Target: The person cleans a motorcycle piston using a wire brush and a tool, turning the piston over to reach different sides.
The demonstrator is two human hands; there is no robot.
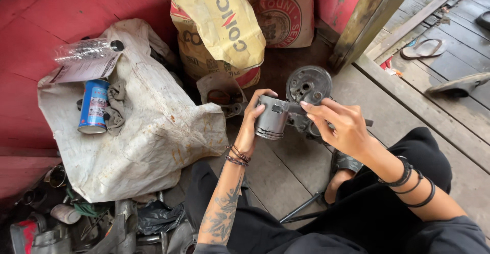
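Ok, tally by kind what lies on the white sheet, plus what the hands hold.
Spray can: 1
Clear bottle: 1
Rag: 1
Piston, in left hand, right hand at its side: 1
Total: 4

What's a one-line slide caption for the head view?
Seated on a plank floor, left hand holds a metal piston; right hand touches the joint with the engine part.

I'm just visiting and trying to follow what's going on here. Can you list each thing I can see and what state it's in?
Left hand: gripping the piston.
Right hand: fingertips at the piston's side.
Piston: held up, lying sideways.
Engine part: standing on the wooden floor.
Blue can: lying on the white sack.
Clear bottle: lying down, capped.
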